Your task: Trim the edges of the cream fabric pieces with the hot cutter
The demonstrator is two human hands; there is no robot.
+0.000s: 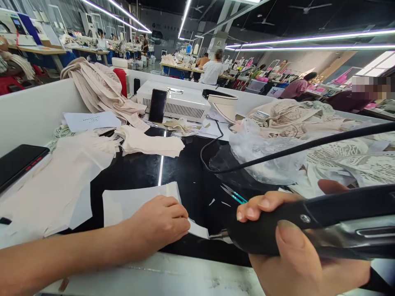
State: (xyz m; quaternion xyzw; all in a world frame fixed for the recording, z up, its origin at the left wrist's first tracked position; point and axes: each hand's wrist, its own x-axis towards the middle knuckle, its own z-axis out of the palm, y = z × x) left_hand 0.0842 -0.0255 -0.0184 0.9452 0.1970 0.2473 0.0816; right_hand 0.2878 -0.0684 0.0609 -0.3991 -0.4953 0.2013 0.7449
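Note:
My left hand (165,220) lies curled over a pale sheet (132,201) on the black work surface, its fingers closed on a narrow white strip (199,229) that sticks out to the right. My right hand (296,246) grips a black hand tool (259,232) with a metal lever and a thin metal tip (220,236). That tip meets or nearly meets the strip's right end; actual contact is too small to tell. Just behind the tool lie thread snips (233,193) with turquoise handles, near small white scraps (211,202).
Cream fabric pieces (151,144) and larger pale sheets (70,164) lie left. A black cable (265,158) crosses the right side in front of clear plastic (268,156) and lace (348,160). A phone (157,106) leans on a white vented box (185,105). People work farther back.

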